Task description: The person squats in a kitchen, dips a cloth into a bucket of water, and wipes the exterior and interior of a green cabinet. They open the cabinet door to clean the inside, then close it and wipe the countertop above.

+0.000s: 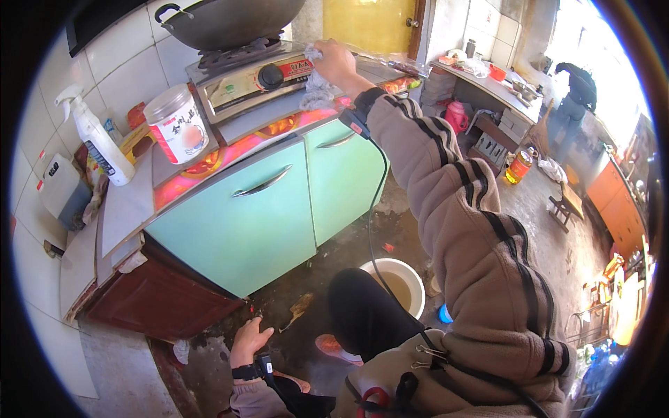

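My right hand [337, 65] is closed on a crumpled greyish-white cloth [318, 94], which touches the right end of the gas stove's [237, 92] steel front panel and hangs over the counter edge. A black round knob [270, 77] sits on that panel, left of the cloth. On the burner above rests a big dark wok [233, 24]. Down by the floor, in front of the cabinet, my left hand [249, 341] is empty, its thumb and fingers apart. Below the stove are the pale green cabinet doors [244, 216].
On the counter to the left stand a white tub [178, 129] with a clear lid and a white spray bottle [101, 143]. A white bucket [411, 279] of murky water is beside my knee. Farther right are an oil bottle [518, 167] and a small stool [564, 207].
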`<state>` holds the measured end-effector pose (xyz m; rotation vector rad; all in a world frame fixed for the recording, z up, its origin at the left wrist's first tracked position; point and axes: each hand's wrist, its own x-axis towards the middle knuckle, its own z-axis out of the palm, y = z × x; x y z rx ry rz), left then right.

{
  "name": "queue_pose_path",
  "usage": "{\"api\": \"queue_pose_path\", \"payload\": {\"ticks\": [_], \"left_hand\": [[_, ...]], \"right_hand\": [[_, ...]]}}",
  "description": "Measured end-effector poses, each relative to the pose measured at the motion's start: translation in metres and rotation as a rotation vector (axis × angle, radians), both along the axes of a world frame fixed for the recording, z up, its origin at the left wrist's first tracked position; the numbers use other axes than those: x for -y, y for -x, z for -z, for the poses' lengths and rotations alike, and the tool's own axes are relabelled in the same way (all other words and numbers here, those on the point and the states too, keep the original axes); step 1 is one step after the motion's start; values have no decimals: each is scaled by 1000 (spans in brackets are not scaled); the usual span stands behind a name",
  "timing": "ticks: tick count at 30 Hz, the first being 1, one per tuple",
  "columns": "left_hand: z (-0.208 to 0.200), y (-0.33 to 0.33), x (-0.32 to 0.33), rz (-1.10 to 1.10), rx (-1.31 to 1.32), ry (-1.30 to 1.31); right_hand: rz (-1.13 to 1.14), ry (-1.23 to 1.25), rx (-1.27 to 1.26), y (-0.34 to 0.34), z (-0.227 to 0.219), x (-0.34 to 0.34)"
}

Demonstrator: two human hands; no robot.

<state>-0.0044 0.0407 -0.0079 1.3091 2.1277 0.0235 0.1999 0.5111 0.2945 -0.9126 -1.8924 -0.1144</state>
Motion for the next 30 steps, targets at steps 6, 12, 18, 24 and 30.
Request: {"api": "queue_pose_path", "payload": {"ticks": [6, 12, 18, 24, 30], "left_hand": [[-6, -6, -5, 19, 5, 3], [-4, -4, -3, 25, -11, -16], [0, -1, -1, 28, -15, -14], [3, -8, -11, 69, -15, -77], [3, -4, -11, 44, -2, -16]], "right_hand": [[-55, 142, 166, -23, 17, 2], [86, 54, -64, -9, -2, -7], [61, 116, -4, -5, 4, -11], [-123, -32, 87, -7, -20, 10], [-206, -301, 279, 56, -40, 53]]}}
